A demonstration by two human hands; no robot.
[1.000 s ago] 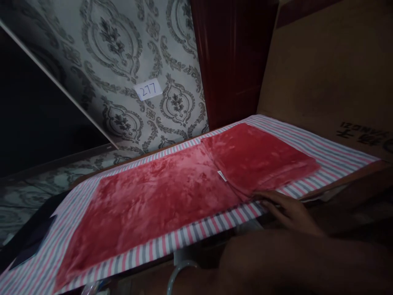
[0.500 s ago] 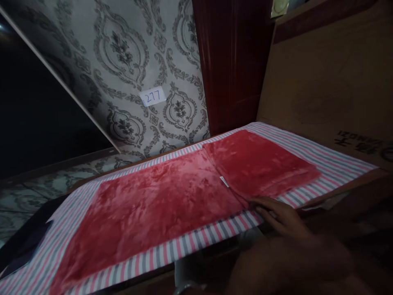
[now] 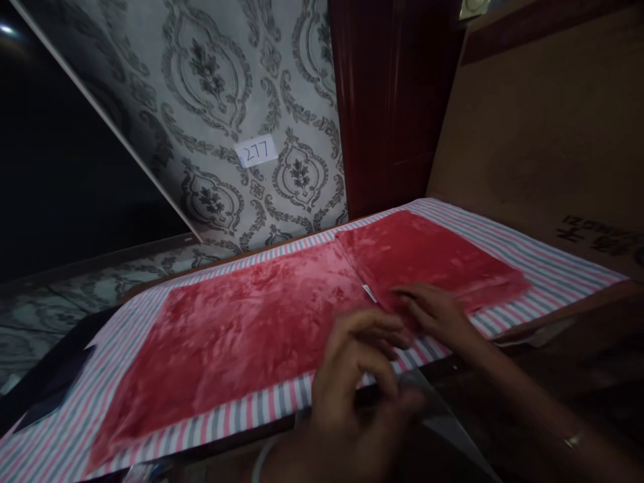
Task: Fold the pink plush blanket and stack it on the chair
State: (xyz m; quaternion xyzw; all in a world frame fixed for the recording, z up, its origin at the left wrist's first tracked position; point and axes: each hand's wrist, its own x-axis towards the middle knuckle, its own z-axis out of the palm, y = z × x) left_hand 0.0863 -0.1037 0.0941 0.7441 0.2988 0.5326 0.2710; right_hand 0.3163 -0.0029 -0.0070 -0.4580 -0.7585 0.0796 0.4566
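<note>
Cloth (image 3: 261, 329) lies lengthwise along table; right hand (image 3: 433, 312) flat, left hand (image 3: 352, 365) curled empty.

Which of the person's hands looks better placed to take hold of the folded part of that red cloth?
Probably the right. The right hand already rests on the near edge of the folded section of the red cloth, beside its white tag. The left hand hovers curled above the striped sheet's near edge.

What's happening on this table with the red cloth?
A person is working a red plush cloth spread over a striped sheet. Its right part is folded over into a thicker stack. The right hand rests on the near corner of that fold, beside a small white tag. The left hand hovers at the table's near edge, fingers curled.
</note>
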